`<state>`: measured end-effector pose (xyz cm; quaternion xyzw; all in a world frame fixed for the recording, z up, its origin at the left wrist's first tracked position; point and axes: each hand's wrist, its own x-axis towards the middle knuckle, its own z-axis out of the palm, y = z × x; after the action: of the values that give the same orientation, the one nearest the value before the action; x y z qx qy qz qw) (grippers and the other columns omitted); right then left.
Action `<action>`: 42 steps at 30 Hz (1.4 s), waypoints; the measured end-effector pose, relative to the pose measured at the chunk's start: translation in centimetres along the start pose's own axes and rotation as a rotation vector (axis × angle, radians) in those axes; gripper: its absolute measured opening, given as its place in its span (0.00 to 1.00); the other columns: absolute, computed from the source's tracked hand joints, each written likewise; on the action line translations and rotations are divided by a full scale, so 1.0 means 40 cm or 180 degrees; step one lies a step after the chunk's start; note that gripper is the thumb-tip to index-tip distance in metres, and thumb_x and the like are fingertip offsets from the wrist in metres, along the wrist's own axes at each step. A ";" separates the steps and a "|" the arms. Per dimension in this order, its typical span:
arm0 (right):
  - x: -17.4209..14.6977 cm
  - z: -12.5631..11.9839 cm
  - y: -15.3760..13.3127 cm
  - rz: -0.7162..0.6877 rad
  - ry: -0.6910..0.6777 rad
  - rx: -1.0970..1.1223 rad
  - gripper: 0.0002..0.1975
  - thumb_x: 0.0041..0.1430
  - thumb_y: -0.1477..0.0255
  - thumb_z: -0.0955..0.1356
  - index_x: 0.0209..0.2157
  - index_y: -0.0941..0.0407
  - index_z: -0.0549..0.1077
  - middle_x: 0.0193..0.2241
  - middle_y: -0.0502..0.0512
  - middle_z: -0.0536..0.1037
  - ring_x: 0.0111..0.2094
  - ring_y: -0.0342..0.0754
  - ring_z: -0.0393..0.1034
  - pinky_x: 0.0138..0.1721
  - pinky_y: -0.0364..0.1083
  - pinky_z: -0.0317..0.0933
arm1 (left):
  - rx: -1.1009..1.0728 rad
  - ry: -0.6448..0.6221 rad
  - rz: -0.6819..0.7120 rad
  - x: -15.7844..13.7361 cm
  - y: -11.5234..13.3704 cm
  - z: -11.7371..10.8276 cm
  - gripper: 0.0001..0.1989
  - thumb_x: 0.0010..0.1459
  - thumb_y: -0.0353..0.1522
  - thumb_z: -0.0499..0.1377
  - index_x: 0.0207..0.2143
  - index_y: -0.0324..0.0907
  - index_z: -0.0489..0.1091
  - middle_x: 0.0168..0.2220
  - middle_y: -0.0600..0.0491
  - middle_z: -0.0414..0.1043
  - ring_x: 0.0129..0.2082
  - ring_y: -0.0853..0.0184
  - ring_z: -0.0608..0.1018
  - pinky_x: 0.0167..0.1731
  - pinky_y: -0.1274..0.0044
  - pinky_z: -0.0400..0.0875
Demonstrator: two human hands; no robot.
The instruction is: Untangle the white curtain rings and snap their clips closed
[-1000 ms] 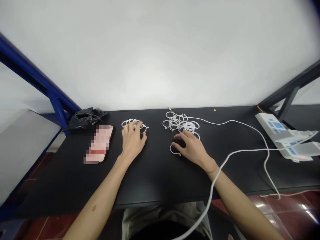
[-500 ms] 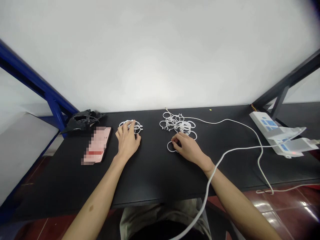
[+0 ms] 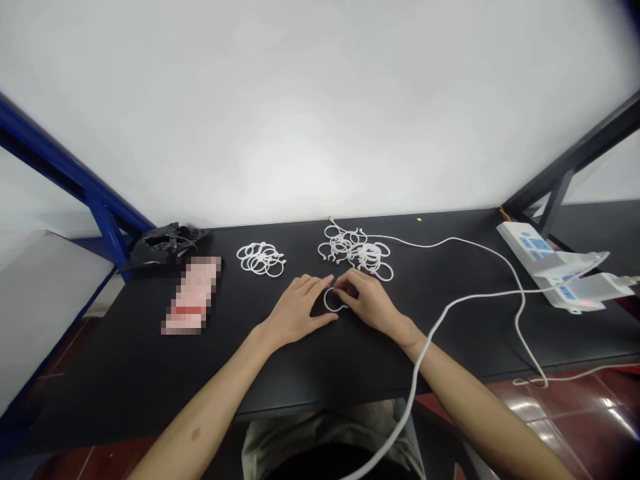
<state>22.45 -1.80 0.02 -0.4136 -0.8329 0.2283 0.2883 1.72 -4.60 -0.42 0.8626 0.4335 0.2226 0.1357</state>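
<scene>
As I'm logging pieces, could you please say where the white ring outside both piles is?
In the head view, the white ring is just right of centre, between the left hand and right hand, touching the latter.

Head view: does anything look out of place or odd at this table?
Yes: the thick white cable crosses in front of the right forearm, so it could perhaps snag. A yellow speck looks stray near the back edge of the black tabletop.

The head camera looks from close above the near edge of the black table point(image 3: 320, 367), forward and down over the left hand point(image 3: 296, 312) and right hand point(image 3: 371, 300) to the far edge and white wall point(image 3: 300, 120); the dim near-left corner is hard to place.
</scene>
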 end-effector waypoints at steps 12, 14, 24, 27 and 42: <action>0.006 -0.023 -0.038 0.0048 0.0215 0.0654 0.06 0.62 0.68 0.68 0.40 0.54 0.72 0.34 0.52 0.75 0.31 0.45 0.70 0.34 0.45 0.67 | -0.0239 0.0648 -0.0498 0.004 -0.014 -0.009 0.18 0.59 0.41 0.61 0.48 0.41 0.71 0.40 0.49 0.75 0.44 0.60 0.70 0.47 0.64 0.67; 0.004 -0.024 -0.040 -0.0101 0.0136 0.0700 0.07 0.62 0.69 0.67 0.42 0.53 0.72 0.36 0.54 0.74 0.33 0.45 0.71 0.37 0.46 0.68 | -0.0349 0.0678 -0.0578 0.003 -0.020 -0.013 0.16 0.61 0.42 0.59 0.46 0.42 0.72 0.40 0.49 0.76 0.43 0.60 0.71 0.46 0.64 0.67; -0.002 -0.008 -0.034 -0.0138 0.0148 0.0614 0.06 0.64 0.70 0.65 0.43 0.53 0.71 0.34 0.52 0.75 0.34 0.45 0.72 0.37 0.46 0.69 | -0.0513 0.0436 -0.0482 0.005 -0.013 -0.010 0.17 0.69 0.39 0.48 0.45 0.43 0.74 0.39 0.51 0.77 0.40 0.62 0.70 0.44 0.67 0.69; -0.003 -0.006 -0.034 -0.0286 0.0032 0.0657 0.07 0.65 0.71 0.65 0.44 0.53 0.71 0.36 0.53 0.74 0.34 0.45 0.72 0.38 0.46 0.69 | -0.0434 0.0401 -0.0563 0.005 -0.011 -0.009 0.18 0.70 0.38 0.45 0.44 0.43 0.74 0.38 0.52 0.77 0.36 0.63 0.69 0.42 0.66 0.67; -0.001 0.005 -0.031 -0.0090 0.0294 0.0524 0.06 0.63 0.70 0.67 0.42 0.54 0.73 0.34 0.53 0.76 0.33 0.45 0.72 0.37 0.46 0.69 | 0.0036 0.0635 -0.0084 0.001 -0.012 -0.002 0.16 0.65 0.36 0.55 0.53 0.42 0.67 0.46 0.48 0.71 0.46 0.60 0.68 0.49 0.64 0.65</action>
<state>21.64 -2.56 0.62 -0.3868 -0.8029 0.2725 0.3626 1.38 -4.28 -0.54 0.8311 0.4575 0.3031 0.0900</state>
